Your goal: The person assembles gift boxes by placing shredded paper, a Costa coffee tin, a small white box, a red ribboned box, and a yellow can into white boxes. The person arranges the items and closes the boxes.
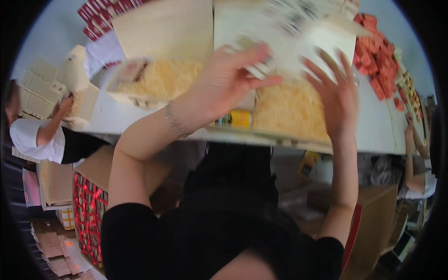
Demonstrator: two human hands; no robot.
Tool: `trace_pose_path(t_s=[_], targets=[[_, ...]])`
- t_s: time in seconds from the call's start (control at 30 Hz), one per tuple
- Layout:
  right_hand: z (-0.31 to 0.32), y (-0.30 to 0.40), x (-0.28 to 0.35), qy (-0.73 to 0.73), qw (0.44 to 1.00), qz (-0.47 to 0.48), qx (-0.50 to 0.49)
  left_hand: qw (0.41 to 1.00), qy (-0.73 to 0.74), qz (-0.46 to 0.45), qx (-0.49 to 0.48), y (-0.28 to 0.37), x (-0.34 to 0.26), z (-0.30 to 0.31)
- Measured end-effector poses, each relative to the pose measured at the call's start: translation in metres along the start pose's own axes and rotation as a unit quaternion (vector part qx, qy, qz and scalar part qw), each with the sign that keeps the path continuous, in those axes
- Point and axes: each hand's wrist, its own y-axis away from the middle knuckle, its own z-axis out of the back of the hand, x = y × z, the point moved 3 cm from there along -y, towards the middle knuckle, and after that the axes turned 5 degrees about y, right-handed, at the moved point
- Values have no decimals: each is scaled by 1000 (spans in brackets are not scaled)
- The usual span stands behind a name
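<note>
My left hand (232,78), blurred by motion, grips a small pale packet (260,70) between thumb and fingers. It is over an open cream box whose bed of yellowish shredded filler (290,108) shows between my hands. My right hand (332,84) is raised at that box's right side, its fingers spread and nothing in them. A yellow-labelled item (239,118) lies in the box's near left part. Left of it stands a second open box (138,101) with the same filler and a brownish packet (133,69) in its back left corner.
Red packets (376,56) are heaped at the right of the white table (381,129). Maroon boxes (101,17) stand at the back left. A person in a white shirt (35,134) works at the left, another person at the far right. Large cartons (371,217) flank me below the table.
</note>
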Motion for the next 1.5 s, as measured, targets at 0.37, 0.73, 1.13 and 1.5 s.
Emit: trace_pose_path(t_s=[0.37, 0.73, 1.13, 1.5], targets=[[-50, 3, -96, 48, 872, -476, -105, 474, -866, -28, 158, 32, 31, 109], [-9, 11, -143, 128, 831, -540, -35, 566, -804, 128, 125, 137, -126, 87], [20, -10, -135, 107, 809, -575, 57, 348, -846, 206, -347, 523, -194, 165], [8, 5, -68, 224, 851, -474, 37, 479, -288, 86, -825, 525, -168, 154]])
